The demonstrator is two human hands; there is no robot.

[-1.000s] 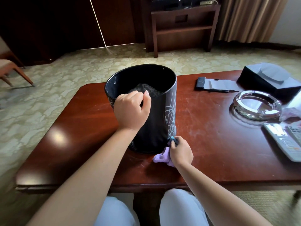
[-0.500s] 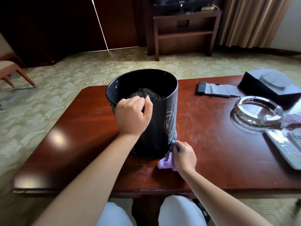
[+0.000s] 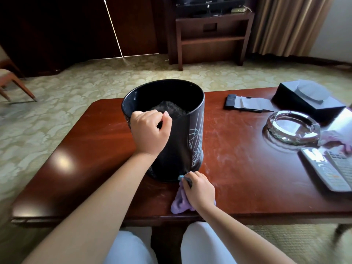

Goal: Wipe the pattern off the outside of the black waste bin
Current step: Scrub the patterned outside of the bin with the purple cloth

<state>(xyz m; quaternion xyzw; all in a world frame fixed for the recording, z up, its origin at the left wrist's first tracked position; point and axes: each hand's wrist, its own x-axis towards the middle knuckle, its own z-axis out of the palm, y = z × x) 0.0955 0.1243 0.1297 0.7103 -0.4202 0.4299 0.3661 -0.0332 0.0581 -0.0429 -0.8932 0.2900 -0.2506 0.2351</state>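
Nearest the worktop's point(image 3: 247, 178) front edge, the right hand point(image 3: 200, 189) is curled round a purple cloth point(image 3: 180, 201), with something dark pinched in the fingers too, though what it is cannot be told. That hand sits low, right at the foot of the bin point(image 3: 177, 149), its knuckles just beside the base on the bin's right-hand side.

Just beyond and higher, the left hand point(image 3: 150, 130) is hooked over the near rim, fingers curled inside and thumb up, steadying the bin. The bin stands upright, long axis vertical, in the middle of the worktop, straight ahead of the person.

And here is what the next stroke turns on: the pale scribbled pattern point(image 3: 195, 141) runs up the bin's right flank, directly above the cloth hand. So the right hand is the nearer one, and the way to go looks to be upward along the wall, with the left bracing against the push. Plenty of lines are left on that side, so the wiping seems far from finished.

Farther right, well apart from the bin, lies an ashtray point(image 3: 291, 128).
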